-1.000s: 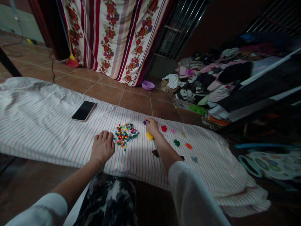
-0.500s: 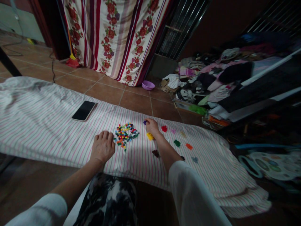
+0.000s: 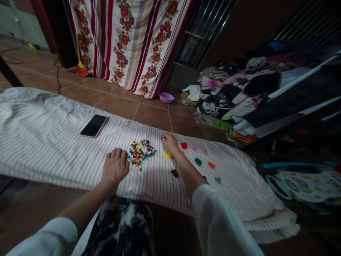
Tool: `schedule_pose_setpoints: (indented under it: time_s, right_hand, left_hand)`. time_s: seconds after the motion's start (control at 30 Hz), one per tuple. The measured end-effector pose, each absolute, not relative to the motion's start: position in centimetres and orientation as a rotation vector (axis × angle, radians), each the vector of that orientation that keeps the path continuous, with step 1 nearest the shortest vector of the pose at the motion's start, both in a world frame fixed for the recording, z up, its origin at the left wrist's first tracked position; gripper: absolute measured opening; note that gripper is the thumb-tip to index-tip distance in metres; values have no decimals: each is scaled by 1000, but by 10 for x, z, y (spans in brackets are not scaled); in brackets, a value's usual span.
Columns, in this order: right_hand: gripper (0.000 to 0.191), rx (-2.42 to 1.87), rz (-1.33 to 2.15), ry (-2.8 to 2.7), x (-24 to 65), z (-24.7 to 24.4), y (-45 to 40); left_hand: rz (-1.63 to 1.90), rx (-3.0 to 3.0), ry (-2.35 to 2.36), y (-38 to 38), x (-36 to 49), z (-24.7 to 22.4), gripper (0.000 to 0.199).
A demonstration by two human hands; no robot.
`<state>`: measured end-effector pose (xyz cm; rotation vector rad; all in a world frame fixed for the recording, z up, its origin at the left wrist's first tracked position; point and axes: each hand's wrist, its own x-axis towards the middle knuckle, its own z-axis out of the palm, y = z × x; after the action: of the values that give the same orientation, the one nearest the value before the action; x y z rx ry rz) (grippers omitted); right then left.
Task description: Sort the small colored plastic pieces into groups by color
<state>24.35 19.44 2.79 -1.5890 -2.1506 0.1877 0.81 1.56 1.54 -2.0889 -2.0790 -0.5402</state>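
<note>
My right hand (image 3: 169, 142) is closed, its fingertips bent down onto small purple blocks (image 3: 162, 138) that they partly cover. Just below its wrist lies a cluster of yellow blocks (image 3: 168, 154). Palm down on the striped cloth, my left hand (image 3: 116, 164) has its fingers loosely bent and slightly apart, with nothing seen in them. Right beside it spreads a mixed pile of small coloured blocks (image 3: 140, 151). Single-colour clusters lie right of my right arm: red (image 3: 184, 145), pink (image 3: 194, 148), green (image 3: 198, 161), orange (image 3: 211, 165) and grey (image 3: 217, 180). Dark brown blocks (image 3: 174, 173) sit left of that forearm.
A phone (image 3: 94, 125) lies on the striped cloth (image 3: 53, 142) to the left. Beyond the cloth, a purple basin (image 3: 166, 97) stands on the tiled floor near a floral curtain (image 3: 133, 42). Heaped clothes (image 3: 226, 85) fill the back right.
My right fingers have shifted slightly and now cover more of the purple blocks. The view has moved a little. My left hand stays beside the mixed pile.
</note>
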Motion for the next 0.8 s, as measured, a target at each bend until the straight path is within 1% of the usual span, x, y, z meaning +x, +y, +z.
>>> schedule_pose_setpoints:
  time_s: [0.27,0.47,0.8]
  right_hand:
    - [21,-1435,263,-2369,204,35,177]
    - [18,-1519,164,-2462,182,34,170]
    - [17,-1570,209,-2393,173,25,169]
  left_hand:
    - [-518,-2086,-2073,15,8,16,19]
    - [-543,-2092,-2076,16,8,17,20]
    - [-524,-2084,-2071,16,8,16,19]
